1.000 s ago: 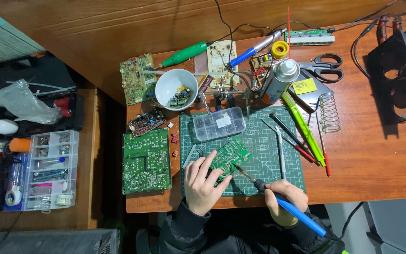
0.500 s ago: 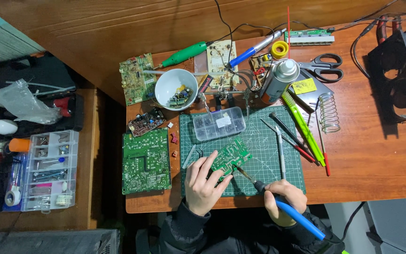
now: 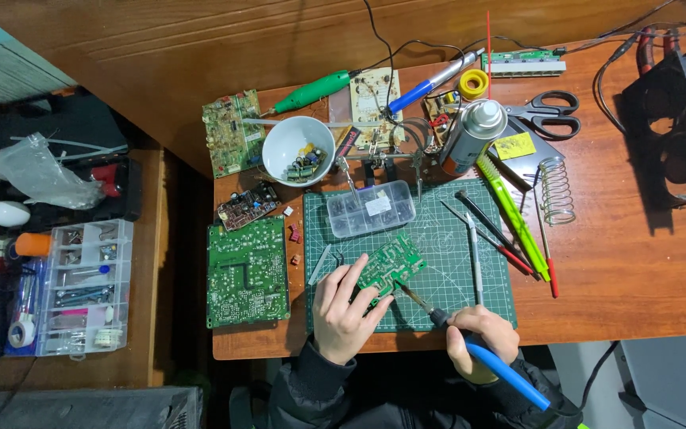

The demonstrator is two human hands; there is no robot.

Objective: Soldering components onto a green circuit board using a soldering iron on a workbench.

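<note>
Left hand lies on the near-left part of the green mat, fingers spread flat and pressing the small board down at its near edge; not clenched, more a pin-down than a grip. Board sits mid-mat, tilted, just near of the clear parts box. Right hand is at the mat's near edge, closed around the blue-handled iron, shaft angled up-left so the tip meets the board's near-right corner; exact contact point too small to tell, probably touching. Against the two earlier frames almost nothing has moved: same hand spots, same board angle, iron tip at the same corner, so the work is holding on one joint, not moving along the board. On the mat right of the board lie tweezers and dark probes. Off the mat's right edge: a green tool and a wire coil stand. Behind the mat: a white bowl of loose parts, a spray can, scissors, a yellow solder roll. Left of the mat a big green board lies flat. Far left of the mat, on the lower side shelf, a clear organiser.
</note>
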